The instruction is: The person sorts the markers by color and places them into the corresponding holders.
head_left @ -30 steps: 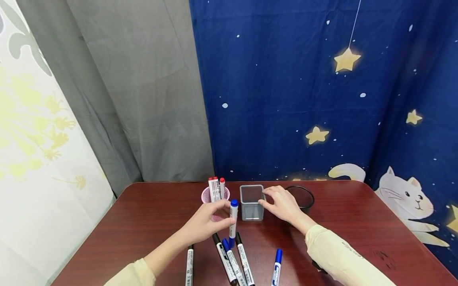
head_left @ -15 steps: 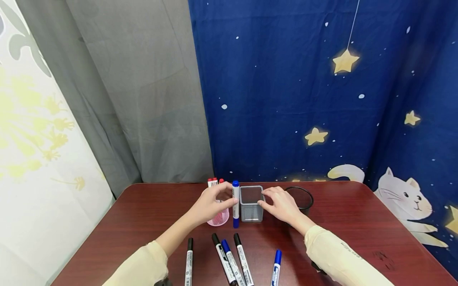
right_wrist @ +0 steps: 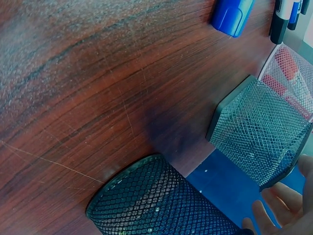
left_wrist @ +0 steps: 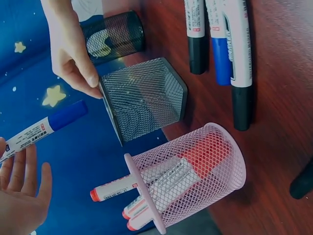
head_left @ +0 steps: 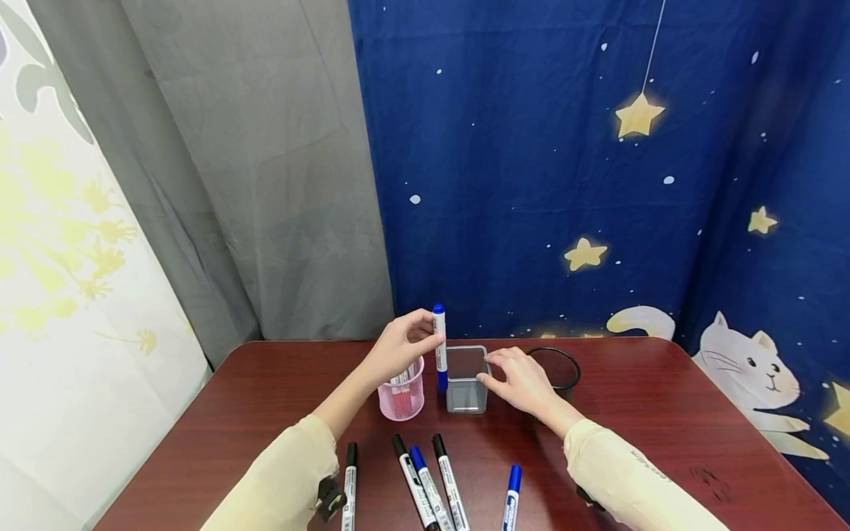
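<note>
My left hand (head_left: 396, 345) pinches a blue-capped marker (head_left: 440, 346) between thumb and fingers and keeps it nearly upright. In the left wrist view, the blue end of this marker (left_wrist: 66, 115) is above the open top of a square grey mesh pen holder (left_wrist: 142, 98), apart from its rim. My right hand (head_left: 521, 380) holds that holder (head_left: 467, 397) by the right side of its rim. Left of it stands a round pink mesh pen holder (head_left: 401, 398) with several red-capped markers (left_wrist: 115, 188) inside, partly hidden by my left hand in the head view.
Toward the front lie black-capped markers (head_left: 451, 479), a blue-capped one (head_left: 430, 487) among them, and another blue marker (head_left: 511, 498) further right. A round black mesh pen holder (right_wrist: 161, 196) stands right of the square one, partly behind my right hand. Curtains hang beyond the table (head_left: 637, 428).
My left hand has carried the blue marker up and away from the loose markers, past the pink holder to the square holder's left side. The right hand stays at the rim.
</note>
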Demonstrator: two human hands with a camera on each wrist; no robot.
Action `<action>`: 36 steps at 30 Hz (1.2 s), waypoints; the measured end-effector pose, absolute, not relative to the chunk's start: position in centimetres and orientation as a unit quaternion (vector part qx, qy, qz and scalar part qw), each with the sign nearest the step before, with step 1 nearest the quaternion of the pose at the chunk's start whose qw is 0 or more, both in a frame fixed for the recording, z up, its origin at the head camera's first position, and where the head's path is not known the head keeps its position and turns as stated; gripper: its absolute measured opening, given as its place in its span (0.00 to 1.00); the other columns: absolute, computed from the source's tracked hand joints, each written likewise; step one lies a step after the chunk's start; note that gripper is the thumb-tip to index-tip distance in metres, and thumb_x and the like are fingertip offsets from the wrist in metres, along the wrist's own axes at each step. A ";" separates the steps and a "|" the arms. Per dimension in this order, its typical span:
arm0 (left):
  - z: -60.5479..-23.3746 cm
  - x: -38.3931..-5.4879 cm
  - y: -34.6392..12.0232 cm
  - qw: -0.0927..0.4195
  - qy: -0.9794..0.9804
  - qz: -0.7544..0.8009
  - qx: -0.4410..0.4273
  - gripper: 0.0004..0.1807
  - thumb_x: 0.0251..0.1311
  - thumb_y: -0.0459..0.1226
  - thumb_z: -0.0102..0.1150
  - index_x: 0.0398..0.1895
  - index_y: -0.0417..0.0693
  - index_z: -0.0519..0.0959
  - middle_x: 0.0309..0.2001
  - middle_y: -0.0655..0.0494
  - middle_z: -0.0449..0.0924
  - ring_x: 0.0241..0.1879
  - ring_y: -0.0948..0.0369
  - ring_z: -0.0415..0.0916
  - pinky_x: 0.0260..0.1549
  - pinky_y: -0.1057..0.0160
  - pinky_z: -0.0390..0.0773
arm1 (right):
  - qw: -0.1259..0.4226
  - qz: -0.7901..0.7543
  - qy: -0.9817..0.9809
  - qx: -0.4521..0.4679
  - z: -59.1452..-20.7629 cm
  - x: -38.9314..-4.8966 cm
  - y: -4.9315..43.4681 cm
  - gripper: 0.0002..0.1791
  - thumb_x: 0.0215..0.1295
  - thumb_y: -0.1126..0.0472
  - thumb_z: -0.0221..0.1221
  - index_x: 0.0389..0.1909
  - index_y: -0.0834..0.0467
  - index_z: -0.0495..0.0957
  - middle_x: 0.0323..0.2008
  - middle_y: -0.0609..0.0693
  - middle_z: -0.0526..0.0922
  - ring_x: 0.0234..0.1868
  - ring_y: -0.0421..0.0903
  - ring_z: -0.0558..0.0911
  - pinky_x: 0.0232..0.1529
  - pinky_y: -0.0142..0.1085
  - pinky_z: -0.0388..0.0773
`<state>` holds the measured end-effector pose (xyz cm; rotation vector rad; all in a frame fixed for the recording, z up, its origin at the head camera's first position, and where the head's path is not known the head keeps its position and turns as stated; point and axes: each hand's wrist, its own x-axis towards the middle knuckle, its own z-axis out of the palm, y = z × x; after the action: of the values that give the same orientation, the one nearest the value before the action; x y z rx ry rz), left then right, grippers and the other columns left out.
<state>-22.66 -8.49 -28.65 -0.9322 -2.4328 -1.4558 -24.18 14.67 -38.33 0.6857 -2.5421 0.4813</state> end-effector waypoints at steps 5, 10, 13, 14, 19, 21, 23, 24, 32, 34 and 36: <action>-29.4 -24.3 -8.1 0.083 -0.818 -0.490 -0.291 0.11 0.53 0.36 0.59 0.39 0.42 0.74 0.34 0.53 0.76 0.33 0.61 0.75 0.34 0.64 0.74 | 0.234 0.173 -0.923 0.251 -38.4 -24.2 14.7 0.22 0.53 0.47 0.59 0.41 0.59 0.79 0.41 0.52 0.78 0.45 0.49 0.73 0.42 0.45 0.70; -29.6 -25.2 -7.5 0.094 -0.813 -0.495 -0.291 0.12 0.53 0.36 0.59 0.39 0.40 0.74 0.34 0.52 0.76 0.34 0.60 0.75 0.34 0.63 0.74 | 0.230 0.173 -0.925 0.249 -38.4 -24.2 14.6 0.22 0.53 0.47 0.59 0.41 0.60 0.79 0.41 0.52 0.78 0.44 0.49 0.73 0.42 0.45 0.70; -29.8 -25.7 -7.1 0.094 -0.813 -0.501 -0.281 0.12 0.53 0.36 0.59 0.39 0.41 0.74 0.34 0.52 0.77 0.33 0.60 0.76 0.32 0.63 0.74 | 0.225 0.173 -0.927 0.246 -38.4 -24.2 14.6 0.22 0.53 0.47 0.59 0.41 0.60 0.79 0.41 0.52 0.78 0.44 0.49 0.73 0.42 0.45 0.71; -29.9 -25.8 -6.9 0.094 -0.814 -0.502 -0.277 0.12 0.53 0.36 0.59 0.39 0.41 0.74 0.34 0.52 0.77 0.33 0.60 0.76 0.31 0.64 0.74 | 0.224 0.173 -0.927 0.246 -38.4 -24.2 14.6 0.22 0.53 0.47 0.59 0.41 0.60 0.79 0.41 0.52 0.78 0.44 0.49 0.73 0.42 0.45 0.71; -30.3 -26.6 -6.4 0.098 -0.815 -0.507 -0.262 0.11 0.53 0.35 0.59 0.39 0.42 0.75 0.33 0.53 0.77 0.32 0.60 0.76 0.30 0.65 0.74 | 0.223 0.170 -0.928 0.244 -38.4 -24.2 14.5 0.22 0.53 0.47 0.60 0.42 0.60 0.79 0.41 0.52 0.78 0.44 0.49 0.73 0.42 0.45 0.71; -30.6 -26.7 -6.2 0.098 -0.816 -0.509 -0.256 0.10 0.53 0.35 0.59 0.38 0.42 0.75 0.33 0.52 0.77 0.32 0.60 0.76 0.30 0.64 0.75 | 0.224 0.171 -0.928 0.244 -38.4 -24.1 14.6 0.22 0.53 0.47 0.60 0.41 0.60 0.79 0.41 0.52 0.78 0.45 0.49 0.73 0.42 0.45 0.71; -30.8 -26.9 -6.1 0.097 -0.817 -0.510 -0.252 0.10 0.53 0.35 0.59 0.38 0.41 0.75 0.33 0.53 0.77 0.31 0.60 0.75 0.29 0.64 0.75 | 0.224 0.173 -0.928 0.243 -38.4 -24.1 14.6 0.22 0.53 0.47 0.59 0.41 0.59 0.79 0.41 0.52 0.78 0.45 0.49 0.73 0.42 0.45 0.71; -31.0 -27.0 -6.1 0.096 -0.818 -0.509 -0.249 0.10 0.53 0.35 0.59 0.38 0.41 0.75 0.33 0.53 0.77 0.31 0.60 0.75 0.30 0.64 0.75 | 0.225 0.173 -0.928 0.243 -38.4 -24.1 14.6 0.22 0.53 0.47 0.60 0.41 0.59 0.79 0.41 0.52 0.78 0.45 0.49 0.73 0.42 0.45 0.71; -32.2 -27.1 -5.7 0.102 -0.822 -0.501 -0.251 0.10 0.52 0.33 0.59 0.37 0.40 0.75 0.32 0.50 0.78 0.31 0.58 0.76 0.29 0.65 0.74 | 0.224 0.174 -0.927 0.245 -38.5 -24.1 14.5 0.22 0.53 0.47 0.59 0.41 0.59 0.79 0.41 0.52 0.78 0.44 0.48 0.73 0.42 0.45 0.70; -32.6 -27.0 -5.7 0.099 -0.821 -0.503 -0.252 0.10 0.52 0.33 0.60 0.37 0.39 0.75 0.32 0.50 0.78 0.30 0.57 0.76 0.29 0.65 0.74 | 0.224 0.173 -0.928 0.244 -38.5 -24.1 14.6 0.22 0.53 0.47 0.59 0.41 0.59 0.79 0.41 0.51 0.78 0.44 0.48 0.73 0.42 0.45 0.70; -33.0 -27.1 -5.6 0.094 -0.823 -0.503 -0.248 0.10 0.52 0.34 0.60 0.37 0.40 0.75 0.32 0.50 0.78 0.31 0.58 0.76 0.30 0.65 0.74 | 0.223 0.173 -0.928 0.243 -38.5 -24.2 14.6 0.22 0.53 0.47 0.59 0.42 0.59 0.79 0.41 0.51 0.78 0.44 0.48 0.73 0.42 0.45 0.70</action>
<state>-27.06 -5.62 -32.96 -0.7365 -2.4400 -1.4908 -24.16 14.60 -38.50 0.6712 -2.5623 0.4769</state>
